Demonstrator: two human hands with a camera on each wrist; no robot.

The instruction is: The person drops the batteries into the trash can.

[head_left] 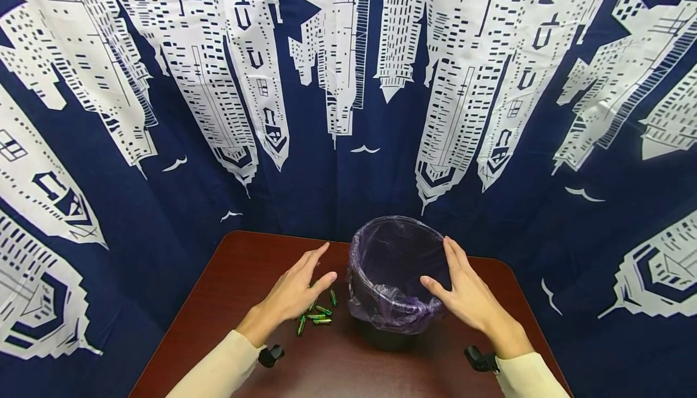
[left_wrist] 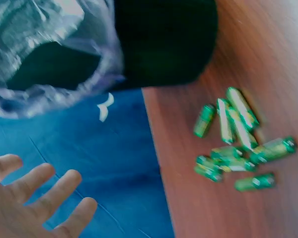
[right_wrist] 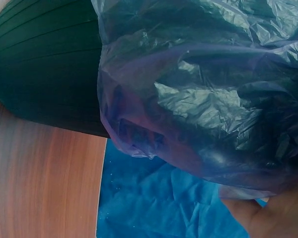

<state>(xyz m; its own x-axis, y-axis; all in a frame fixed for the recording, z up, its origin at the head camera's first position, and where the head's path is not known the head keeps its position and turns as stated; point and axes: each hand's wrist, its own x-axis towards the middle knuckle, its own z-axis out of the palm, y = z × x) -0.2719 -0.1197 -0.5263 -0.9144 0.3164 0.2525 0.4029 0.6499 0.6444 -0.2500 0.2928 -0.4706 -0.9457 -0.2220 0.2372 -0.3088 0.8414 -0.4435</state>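
A dark trash bin [head_left: 388,339] stands on the table, lined with a translucent purple trash bag [head_left: 400,319] folded over its rim. My right hand [head_left: 472,296] is at the bin's right side, fingers straight along the rim and thumb over the opening. In the right wrist view the bag [right_wrist: 198,99] hides most of that hand. Left of the bin, my left hand [head_left: 291,292] hovers with fingers extended, holding nothing. Several green batteries [head_left: 322,321] lie loosely piled beyond and beside it; the left wrist view shows these batteries [left_wrist: 241,121] closer.
The reddish-brown wooden table [head_left: 305,368] ends at a back edge just behind the bin. A dark blue curtain [head_left: 327,186] with white upside-down buildings hangs behind and on both sides.
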